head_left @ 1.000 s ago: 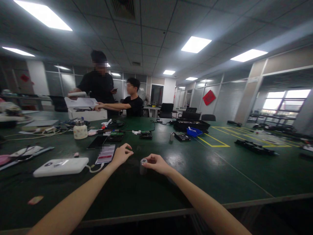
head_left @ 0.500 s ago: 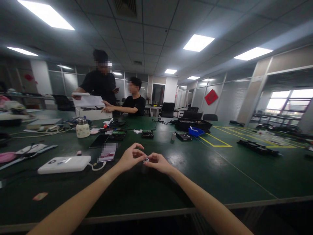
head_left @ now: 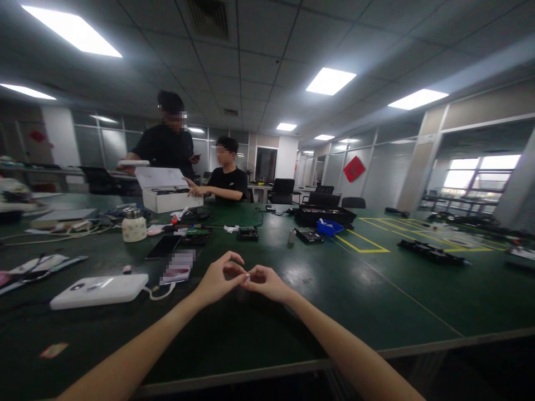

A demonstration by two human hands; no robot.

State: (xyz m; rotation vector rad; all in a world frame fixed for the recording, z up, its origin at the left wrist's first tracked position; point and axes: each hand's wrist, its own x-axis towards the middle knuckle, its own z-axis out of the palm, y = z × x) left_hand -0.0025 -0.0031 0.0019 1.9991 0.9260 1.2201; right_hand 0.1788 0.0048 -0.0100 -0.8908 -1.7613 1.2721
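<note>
Cylinder point(head_left: 242, 294): we are pinching its top, right fingers point(head_left: 256, 287) nearly closed; left fingers point(head_left: 234, 282) meeting them, grip unclear; red sign point(head_left: 354, 169) reading blurred.

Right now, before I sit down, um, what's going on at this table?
The person's left hand and right hand meet over the green table at a small object, mostly hidden by the fingers; how each grips it can't be told. Past them, a grey cylinder stands beside a dark boxy part. Across the table, a seated person reaches to an open white box, and a standing person holds a white item.
</note>
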